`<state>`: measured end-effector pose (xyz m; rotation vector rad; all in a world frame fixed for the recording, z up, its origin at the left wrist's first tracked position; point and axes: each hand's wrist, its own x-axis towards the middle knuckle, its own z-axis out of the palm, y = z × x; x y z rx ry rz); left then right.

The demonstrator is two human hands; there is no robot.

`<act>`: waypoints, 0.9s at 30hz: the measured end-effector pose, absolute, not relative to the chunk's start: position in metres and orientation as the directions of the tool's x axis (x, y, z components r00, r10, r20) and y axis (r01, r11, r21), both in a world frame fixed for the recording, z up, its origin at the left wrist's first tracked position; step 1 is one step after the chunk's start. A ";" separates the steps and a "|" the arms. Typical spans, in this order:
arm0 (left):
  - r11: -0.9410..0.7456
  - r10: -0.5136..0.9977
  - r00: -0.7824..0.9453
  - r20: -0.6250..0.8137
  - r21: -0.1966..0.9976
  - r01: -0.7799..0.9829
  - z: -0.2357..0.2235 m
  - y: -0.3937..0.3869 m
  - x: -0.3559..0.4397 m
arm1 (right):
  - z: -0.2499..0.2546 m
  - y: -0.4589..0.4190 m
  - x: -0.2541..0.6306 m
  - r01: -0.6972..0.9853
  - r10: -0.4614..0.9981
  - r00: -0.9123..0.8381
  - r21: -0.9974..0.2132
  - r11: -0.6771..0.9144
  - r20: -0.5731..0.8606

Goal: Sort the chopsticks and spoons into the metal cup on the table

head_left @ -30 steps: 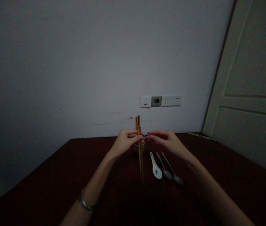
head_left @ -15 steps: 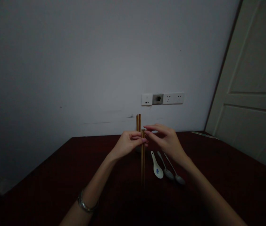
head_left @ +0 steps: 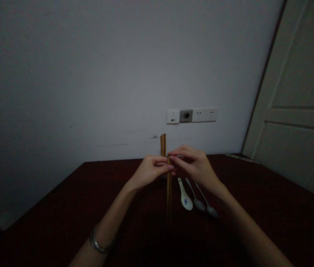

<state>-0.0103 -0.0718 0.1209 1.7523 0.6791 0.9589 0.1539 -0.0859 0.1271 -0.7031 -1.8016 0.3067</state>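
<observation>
My left hand (head_left: 154, 168) is closed around a pair of wooden chopsticks (head_left: 169, 193), held upright with their lower ends fading into shadow. The fingertips of my right hand (head_left: 192, 160) pinch at the top ends of the same pair. Just behind, several more chopsticks (head_left: 163, 144) stand upright; what they stand in is mostly hidden by my left fingers. Right of the held pair, a white spoon with a blue pattern (head_left: 185, 198) lies beside two metal spoons, the nearer one (head_left: 198, 204) and the farther-right one (head_left: 212, 211).
Everything rests on a dark red table (head_left: 90, 193) against a pale wall (head_left: 104, 74). Sockets and a switch (head_left: 186, 116) are set low in the wall. A panelled door (head_left: 298, 92) is at the right, and a flat strip (head_left: 240, 158) lies by the table's back edge.
My right fingertips have come in to the left and closed on the chopstick tops. The left hand keeps its hold in nearly the same place.
</observation>
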 end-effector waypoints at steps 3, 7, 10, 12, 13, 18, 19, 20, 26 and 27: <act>-0.376 0.791 0.532 0.303 0.926 0.032 0.120 -0.071 -0.012 | 0.127 -0.087 0.153 0.298 0.598 -0.206 -0.533 0.792 0.774; -0.401 0.781 0.541 0.312 0.915 0.052 0.121 -0.071 -0.013 | 0.128 -0.088 0.152 0.291 0.610 -0.212 -0.547 0.785 0.764; -0.408 0.786 0.528 0.321 0.911 0.053 0.125 -0.074 -0.015 | 0.128 -0.089 0.151 0.263 0.647 -0.191 -0.596 0.759 0.739; -0.417 0.788 0.513 0.339 0.908 0.041 0.129 -0.076 -0.018 | 0.129 -0.089 0.150 0.221 0.709 -0.136 -0.676 0.703 0.693; -0.423 0.787 0.507 0.350 0.905 0.032 0.131 -0.077 -0.019 | 0.130 -0.089 0.150 0.194 0.746 -0.114 -0.722 0.664 0.656; -0.460 0.820 0.405 0.405 0.887 0.044 0.140 -0.080 -0.028 | 0.127 -0.085 0.149 0.148 0.860 -0.281 -0.866 0.478 0.427; -0.465 0.830 0.374 0.414 0.883 0.055 0.141 -0.079 -0.029 | 0.124 -0.084 0.148 0.151 0.865 -0.323 -0.881 0.448 0.384; -0.468 0.839 0.347 0.420 0.882 0.064 0.141 -0.078 -0.030 | 0.121 -0.081 0.147 0.146 0.866 -0.358 -0.895 0.421 0.349; -0.434 0.867 0.280 0.413 0.901 0.012 0.138 -0.071 -0.031 | 0.100 -0.068 0.137 0.082 0.852 -0.437 -0.931 0.357 0.288; -0.427 0.870 0.272 0.412 0.904 -0.001 0.137 -0.070 -0.031 | 0.098 -0.067 0.136 0.089 0.854 -0.427 -0.926 0.367 0.298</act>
